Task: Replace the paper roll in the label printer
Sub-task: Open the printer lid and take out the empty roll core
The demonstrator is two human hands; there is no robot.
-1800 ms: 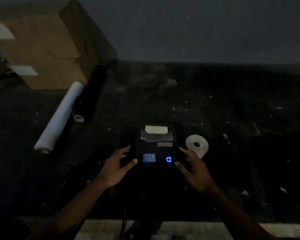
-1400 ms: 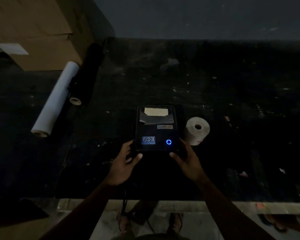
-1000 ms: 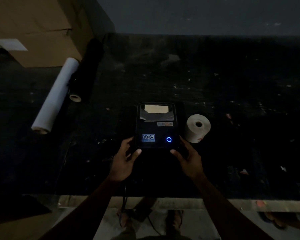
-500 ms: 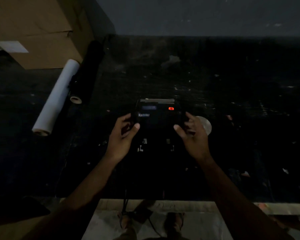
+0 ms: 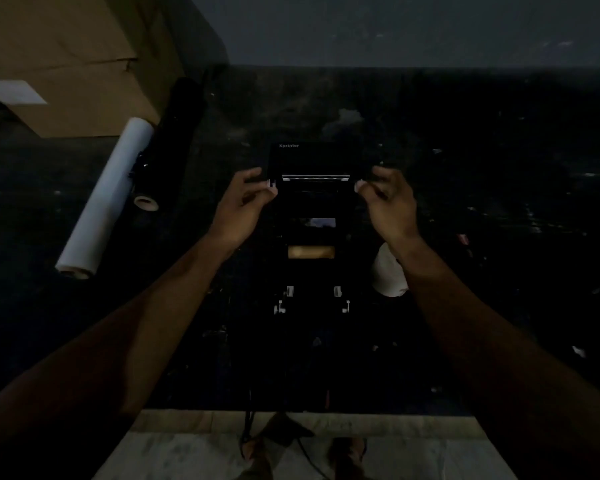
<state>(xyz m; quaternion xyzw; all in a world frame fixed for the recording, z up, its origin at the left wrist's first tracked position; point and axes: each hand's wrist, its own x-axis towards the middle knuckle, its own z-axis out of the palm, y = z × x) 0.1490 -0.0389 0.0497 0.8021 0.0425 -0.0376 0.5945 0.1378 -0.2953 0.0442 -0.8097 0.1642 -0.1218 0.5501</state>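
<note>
The black label printer point(image 5: 310, 271) lies on the dark table in front of me with its lid point(image 5: 309, 159) swung up and back, the word Xprinter showing on it. My left hand point(image 5: 243, 206) pinches the lid's left edge and my right hand point(image 5: 388, 206) pinches its right edge. Inside the open bay lies a brownish roll core point(image 5: 310, 251). A small white paper roll point(image 5: 387, 277) stands just right of the printer, partly hidden behind my right forearm.
A long white roll point(image 5: 106, 195) and a black roll point(image 5: 174, 133) lie at the left, beside a cardboard box point(image 5: 66, 64). The table's front edge point(image 5: 309, 420) runs below my arms, with a cable point(image 5: 248, 431) hanging over it. The scene is very dark.
The printer's lid has swung up and away from me, exposing the bay. Both hands moved up with the lid's edges. My right forearm now covers part of the white roll.
</note>
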